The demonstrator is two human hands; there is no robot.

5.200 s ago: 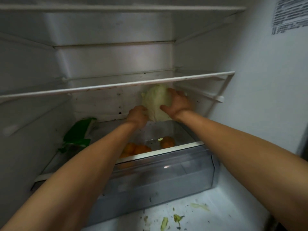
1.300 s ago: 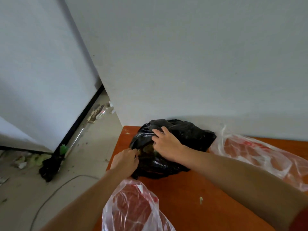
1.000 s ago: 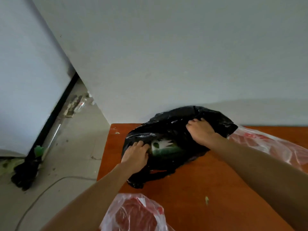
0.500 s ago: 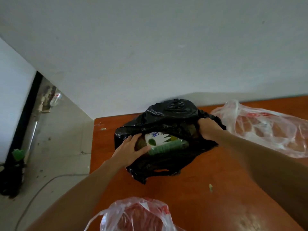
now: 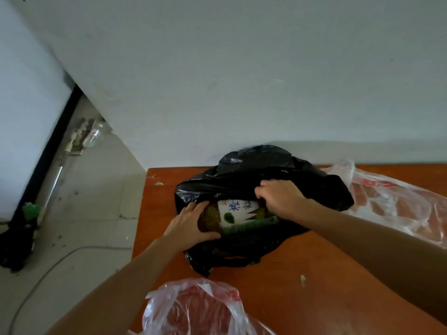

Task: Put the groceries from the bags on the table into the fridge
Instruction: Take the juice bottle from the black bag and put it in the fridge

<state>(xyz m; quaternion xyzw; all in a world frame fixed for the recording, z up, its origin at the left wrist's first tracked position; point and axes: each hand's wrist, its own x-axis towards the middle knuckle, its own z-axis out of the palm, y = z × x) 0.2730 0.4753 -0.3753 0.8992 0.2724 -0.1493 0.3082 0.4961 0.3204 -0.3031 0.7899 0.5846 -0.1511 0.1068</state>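
Observation:
A black plastic bag (image 5: pixel 244 247) lies open on the orange table (image 5: pixel 302 308) against the wall. Inside it sits a packet (image 5: pixel 238 213) with a white and green label and dark olive contents. My left hand (image 5: pixel 191 223) grips the packet's left end, thumb under it and fingers over the top. My right hand (image 5: pixel 280 197) holds the bag's upper edge, fingers curled into the black plastic at the packet's right end. The rest of the bag's inside is hidden.
Two clear red-printed plastic bags lie on the table, one at the near edge (image 5: pixel 203 310) and one at the right (image 5: pixel 396 206). The white fridge side (image 5: pixel 26 131) stands at the left. A cable (image 5: pixel 55 264) and debris lie on the floor.
I left the fridge, where I set a cabbage, and came to the table. My hands pulled the black bag open, and my left hand closed round the packet's end.

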